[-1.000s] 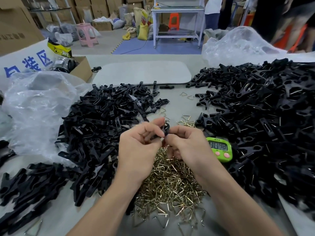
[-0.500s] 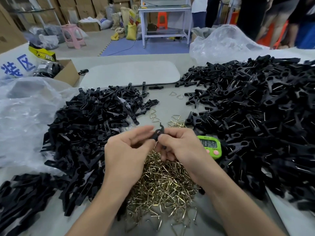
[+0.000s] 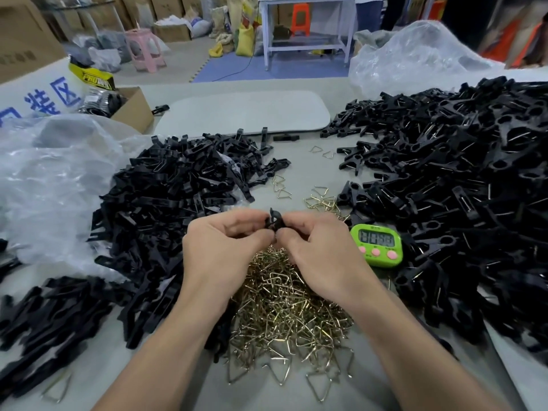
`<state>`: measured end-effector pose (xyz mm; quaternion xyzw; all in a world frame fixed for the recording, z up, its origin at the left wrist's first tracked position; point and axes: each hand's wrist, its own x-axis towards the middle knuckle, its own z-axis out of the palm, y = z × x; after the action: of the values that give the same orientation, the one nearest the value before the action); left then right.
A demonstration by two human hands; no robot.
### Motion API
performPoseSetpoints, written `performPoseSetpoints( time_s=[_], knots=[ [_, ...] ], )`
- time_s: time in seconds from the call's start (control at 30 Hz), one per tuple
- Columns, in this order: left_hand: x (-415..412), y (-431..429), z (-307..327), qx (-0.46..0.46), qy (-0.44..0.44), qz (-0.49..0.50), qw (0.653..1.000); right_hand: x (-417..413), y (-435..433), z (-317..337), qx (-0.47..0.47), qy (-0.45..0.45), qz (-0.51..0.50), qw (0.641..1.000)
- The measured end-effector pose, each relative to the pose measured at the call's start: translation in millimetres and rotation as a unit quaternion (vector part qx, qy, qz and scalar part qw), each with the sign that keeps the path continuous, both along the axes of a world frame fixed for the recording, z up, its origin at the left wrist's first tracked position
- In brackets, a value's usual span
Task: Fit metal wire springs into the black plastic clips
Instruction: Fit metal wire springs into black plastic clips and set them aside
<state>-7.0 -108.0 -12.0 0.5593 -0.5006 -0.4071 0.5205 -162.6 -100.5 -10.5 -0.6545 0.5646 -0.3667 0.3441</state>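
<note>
One small black plastic clip (image 3: pixel 274 221) is held between both hands above the table. My left hand (image 3: pixel 221 250) pinches its left side with thumb and fingers. My right hand (image 3: pixel 318 247) pinches its right side; any spring in the clip is hidden by my fingers. Under my hands lies a heap of brass-coloured wire springs (image 3: pixel 284 315). A big pile of black clips (image 3: pixel 169 209) lies to the left, and a larger pile of clips with springs showing (image 3: pixel 462 185) fills the right.
A green digital timer (image 3: pixel 377 244) lies right of my right hand. Clear plastic bags sit at the left (image 3: pixel 50 176) and far right (image 3: pixel 415 54). An open cardboard box (image 3: pixel 130 108) stands far left; a grey board (image 3: pixel 243 114) lies behind the piles.
Both hands stay together on the clip; the fingers have shifted slightly around it. The camera view has moved a little; the piles have not moved.
</note>
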Motion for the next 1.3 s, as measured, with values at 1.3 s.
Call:
performPoseSetpoints(
  time_s=[1.3],
  knots=[
    [-9, 3, 1, -0.038, -0.016, -0.006, 0.999, 10, 19, 13, -0.161, 0.181, -0.064, 0.968]
  ],
)
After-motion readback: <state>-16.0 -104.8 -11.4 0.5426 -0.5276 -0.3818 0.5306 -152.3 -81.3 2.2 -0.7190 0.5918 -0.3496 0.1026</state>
